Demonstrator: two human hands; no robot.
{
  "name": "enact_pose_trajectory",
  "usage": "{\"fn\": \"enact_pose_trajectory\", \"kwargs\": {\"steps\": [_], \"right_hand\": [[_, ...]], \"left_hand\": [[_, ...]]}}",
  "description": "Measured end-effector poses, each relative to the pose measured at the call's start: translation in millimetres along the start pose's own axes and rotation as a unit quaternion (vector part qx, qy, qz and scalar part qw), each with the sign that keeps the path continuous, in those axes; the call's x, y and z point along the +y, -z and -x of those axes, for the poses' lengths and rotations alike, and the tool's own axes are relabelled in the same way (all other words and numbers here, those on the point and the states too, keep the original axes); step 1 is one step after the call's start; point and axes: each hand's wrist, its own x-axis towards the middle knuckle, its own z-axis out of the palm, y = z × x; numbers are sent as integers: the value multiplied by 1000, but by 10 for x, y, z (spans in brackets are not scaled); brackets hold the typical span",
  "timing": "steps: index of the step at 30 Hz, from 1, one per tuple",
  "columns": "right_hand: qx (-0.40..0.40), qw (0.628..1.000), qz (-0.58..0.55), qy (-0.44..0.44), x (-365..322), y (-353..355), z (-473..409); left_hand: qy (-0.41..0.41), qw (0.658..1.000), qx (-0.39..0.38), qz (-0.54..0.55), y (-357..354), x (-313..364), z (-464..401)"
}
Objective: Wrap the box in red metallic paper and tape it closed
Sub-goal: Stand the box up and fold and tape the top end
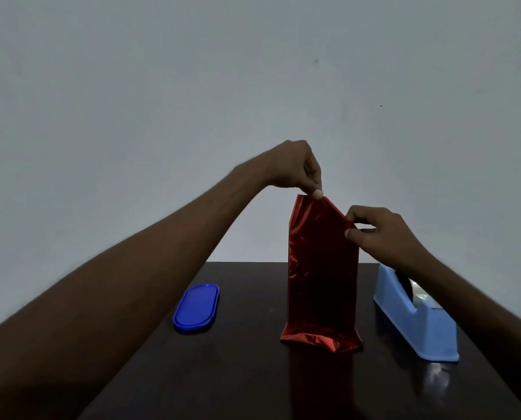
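Upright on the dark desk [253, 374] stands the box, fully sheathed in red metallic paper [322, 274], so that no bare surface of the box itself is seen. At the foot of the wrapped box the paper is flared outward and crumpled against the desk. Above the box the paper is drawn up into a peak, its right edge slanting downward.

The tip of that peak is pinched by the left hand [295, 168], thumb and fingertips closed on the paper from above. The lower end of the slanted right edge is pinched by the right hand [380, 231], its fingers curled onto the fold at the upper right corner of the wrapped box.

Left of the wrapped box, well apart from it, a blue oval lid [197, 307] is laid flat on the desk. Right of the wrapped box, near it but not touching, a light blue tape dispenser [416, 319] is set lengthwise; its roll is partly hidden behind the right forearm. Behind the wrapped box a plain grey wall [162, 86] is seen.
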Motion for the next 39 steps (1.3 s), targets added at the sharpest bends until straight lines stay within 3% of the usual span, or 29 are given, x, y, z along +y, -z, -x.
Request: {"fn": "enact_pose_trajectory", "kwargs": {"steps": [3, 5, 8, 13, 18, 22, 26, 30, 33, 36, 39], "right_hand": [[3, 1000, 0, -1, -24, -15, 1], [4, 1000, -1, -4, -33, -28, -4], [10, 1000, -4, -6, -40, -56, -2], [20, 1000, -14, 2, -64, -112, 57], [42, 999, -3, 6, -72, -151, 62], [41, 999, 6, 9, -39, -138, 68], [34, 999, 0, 7, -15, -122, 64], [33, 999, -22, 7, -29, -132, 67], [24, 999, -30, 7, -63, -138, 47], [22, 999, -38, 6, -69, -120, 41], [20, 999, -31, 1, -73, -95, 43]], "left_hand": [[19, 997, -81, 3, 43, -26, 37], [31, 990, -121, -70, -48, -65, 41], [36, 988, -88, -122, -69, -128, 61], [79, 996, -23, -32, 196, -175, 90], [174, 980, -87, 37, -125, -34, -200], [231, 955, -181, -47, -376, 53, -465], [238, 949, -146, -146, -342, -35, -576], [272, 949, -140, -74, -109, -248, -500], [256, 961, -103, -29, 7, -318, -369], [159, 984, -45, 63, 110, -222, -214], [68, 987, -122, 81, 130, 51, -14]]}}
